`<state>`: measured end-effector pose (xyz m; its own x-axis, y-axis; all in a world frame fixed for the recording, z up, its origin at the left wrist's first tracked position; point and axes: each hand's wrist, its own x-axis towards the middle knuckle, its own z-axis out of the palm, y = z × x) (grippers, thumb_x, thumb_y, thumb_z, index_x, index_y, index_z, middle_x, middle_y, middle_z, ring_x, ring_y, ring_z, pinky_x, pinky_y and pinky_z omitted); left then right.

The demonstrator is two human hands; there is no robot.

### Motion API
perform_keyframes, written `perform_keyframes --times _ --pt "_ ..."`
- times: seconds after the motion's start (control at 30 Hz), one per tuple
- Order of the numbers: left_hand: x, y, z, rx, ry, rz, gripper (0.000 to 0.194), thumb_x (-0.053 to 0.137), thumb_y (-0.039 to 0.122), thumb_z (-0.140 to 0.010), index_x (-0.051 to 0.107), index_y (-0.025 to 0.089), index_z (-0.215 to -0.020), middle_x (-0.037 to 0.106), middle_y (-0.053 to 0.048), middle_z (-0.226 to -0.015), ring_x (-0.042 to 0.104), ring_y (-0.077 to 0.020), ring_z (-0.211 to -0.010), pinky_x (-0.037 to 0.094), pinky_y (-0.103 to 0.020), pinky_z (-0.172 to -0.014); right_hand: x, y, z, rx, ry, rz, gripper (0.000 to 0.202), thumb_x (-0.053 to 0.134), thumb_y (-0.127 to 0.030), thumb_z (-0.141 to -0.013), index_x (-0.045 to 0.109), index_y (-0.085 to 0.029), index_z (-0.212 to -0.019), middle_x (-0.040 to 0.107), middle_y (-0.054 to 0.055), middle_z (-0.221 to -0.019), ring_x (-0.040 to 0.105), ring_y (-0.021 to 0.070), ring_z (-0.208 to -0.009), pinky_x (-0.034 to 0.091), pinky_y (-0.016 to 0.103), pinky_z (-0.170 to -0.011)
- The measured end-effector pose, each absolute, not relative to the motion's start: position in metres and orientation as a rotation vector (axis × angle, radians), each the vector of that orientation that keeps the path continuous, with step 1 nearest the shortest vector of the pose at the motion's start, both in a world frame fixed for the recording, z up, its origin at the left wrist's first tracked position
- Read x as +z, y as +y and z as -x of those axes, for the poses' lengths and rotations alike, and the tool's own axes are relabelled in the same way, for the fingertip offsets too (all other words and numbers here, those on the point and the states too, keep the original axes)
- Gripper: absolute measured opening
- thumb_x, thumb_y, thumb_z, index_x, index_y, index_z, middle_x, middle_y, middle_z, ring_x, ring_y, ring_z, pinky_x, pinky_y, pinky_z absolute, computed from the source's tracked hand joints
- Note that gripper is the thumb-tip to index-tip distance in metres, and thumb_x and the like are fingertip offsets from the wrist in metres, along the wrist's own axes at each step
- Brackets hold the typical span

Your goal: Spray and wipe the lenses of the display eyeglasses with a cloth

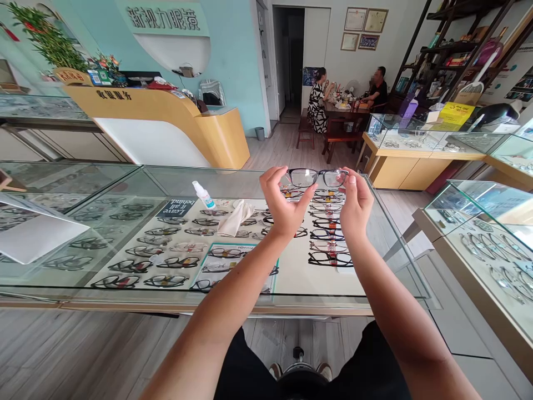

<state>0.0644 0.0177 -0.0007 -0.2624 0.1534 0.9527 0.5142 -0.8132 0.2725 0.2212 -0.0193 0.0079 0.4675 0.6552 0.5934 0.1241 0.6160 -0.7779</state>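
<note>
A pair of dark-framed glasses (pixel 318 176) is held up above the glass display case (pixel 291 303). My left hand (pixel 285 201) grips its left side with thumb and fingers, and my right hand (pixel 356 204) pinches its right side. On the glass top, left of my hands, stand a white spray bottle (pixel 204 195) and a crumpled pale cloth (pixel 235 218). Under the glass lie rows of glasses, with a column of dark frames (pixel 331 258) beneath and between my hands.
A white panel or screen (pixel 37 230) stands on the case at the far left. More glass cases (pixel 491 244) run along the right. Two people sit at a wooden table (pixel 347 111) at the back, near a yellow counter (pixel 220 133).
</note>
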Motion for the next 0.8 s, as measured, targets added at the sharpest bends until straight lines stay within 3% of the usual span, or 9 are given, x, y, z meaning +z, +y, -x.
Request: perform_keyframes --times 0.33,0.6,0.8 --pt "-0.007 0.03 -0.06 -2.173 -0.736 1.876 0.069 0.088 0.048 -0.099 0.05 0.031 -0.155 0.065 -0.012 -0.15 0.066 -0.0305 -0.142 0.06 -0.047 -0.112 0.011 -0.022 -0.222 0.223 -1.076 0.826 0.031 0.061 -0.05 -0.113 0.079 -0.03 -0.127 0.082 0.009 -0.139 0.079 0.0276 -0.124 0.063 0.051 -0.106" --pt "-0.012 0.036 -0.063 -2.333 -0.805 2.085 0.067 0.082 0.05 -0.103 0.048 0.032 -0.158 0.062 -0.013 -0.154 0.068 -0.0296 -0.144 0.055 -0.053 -0.127 0.013 -0.025 -0.221 0.114 -1.054 0.891 0.029 0.065 -0.05 -0.109 0.078 -0.028 -0.122 0.082 0.008 -0.127 0.076 0.0237 -0.108 0.061 0.043 -0.094" --pt "-0.013 0.034 -0.064 -2.342 -0.851 2.048 0.066 0.084 0.051 -0.102 0.051 0.031 -0.155 0.065 -0.012 -0.152 0.07 -0.0287 -0.141 0.058 -0.048 -0.118 0.015 -0.026 -0.22 0.153 -1.039 0.876 0.029 0.065 -0.051 -0.108 0.077 -0.027 -0.119 0.081 0.008 -0.123 0.074 0.0234 -0.109 0.06 0.043 -0.095"
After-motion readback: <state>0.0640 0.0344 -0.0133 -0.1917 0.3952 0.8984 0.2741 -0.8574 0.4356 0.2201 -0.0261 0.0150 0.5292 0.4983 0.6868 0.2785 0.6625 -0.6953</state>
